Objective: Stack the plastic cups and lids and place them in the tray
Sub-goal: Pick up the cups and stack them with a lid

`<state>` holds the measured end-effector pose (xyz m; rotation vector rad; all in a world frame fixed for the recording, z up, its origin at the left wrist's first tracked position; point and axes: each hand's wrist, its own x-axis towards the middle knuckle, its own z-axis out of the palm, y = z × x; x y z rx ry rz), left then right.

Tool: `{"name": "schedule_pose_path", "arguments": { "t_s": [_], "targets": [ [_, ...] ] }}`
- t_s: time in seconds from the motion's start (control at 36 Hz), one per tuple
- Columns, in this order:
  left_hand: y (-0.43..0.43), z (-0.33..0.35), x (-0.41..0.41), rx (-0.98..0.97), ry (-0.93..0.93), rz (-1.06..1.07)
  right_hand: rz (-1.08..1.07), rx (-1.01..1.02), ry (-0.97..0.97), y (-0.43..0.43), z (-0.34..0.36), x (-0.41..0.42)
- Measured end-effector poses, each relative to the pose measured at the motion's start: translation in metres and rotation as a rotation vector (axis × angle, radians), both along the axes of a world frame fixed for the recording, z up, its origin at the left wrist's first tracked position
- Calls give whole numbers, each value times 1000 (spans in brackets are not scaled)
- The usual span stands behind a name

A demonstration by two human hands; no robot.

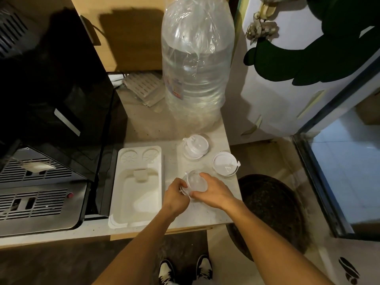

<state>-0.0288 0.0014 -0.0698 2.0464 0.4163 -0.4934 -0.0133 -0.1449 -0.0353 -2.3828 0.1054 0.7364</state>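
Cup (196, 182), clear and hard to outline, gripped by both hands' fingers (205, 176), its base hidden.

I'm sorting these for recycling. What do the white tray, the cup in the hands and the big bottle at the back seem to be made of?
Tray: looks like moulded white plastic or pulp, matte, with soft pressed shapes; I cannot tell which.
Cup: thin clear plastic, glossy; the counter shows through it.
Bottle: clear ribbed plastic, wrapped in crinkled transparent film.

Clear glossy plastic cup (195, 183), matt tray (137, 194)
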Motion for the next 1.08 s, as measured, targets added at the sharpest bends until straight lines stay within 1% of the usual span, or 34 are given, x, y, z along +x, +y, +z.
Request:
{"name": "schedule_pose_path", "arguments": {
  "t_s": [0.14,0.28,0.39,0.58,0.78,0.94,1.08],
  "targets": [
    [-2,2,2,-166,78,130,-3,-13,4,3,0,1],
    [-4,8,3,-400,132,303,7,12,4,5,-1,1],
    [-3,9,2,-560,216,406,13,38,18,4,-2,1],
    [-3,12,-1,-730,265,418,31,78,93,0,-1,1],
    [-3,21,0,-939,333,408,-41,179,162,0,0,3],
    [-5,21,6,-937,365,397,-71,239,190,-1,2,7],
    [-9,29,10,-982,311,387,-94,266,217,1,2,11]
  ]
}}
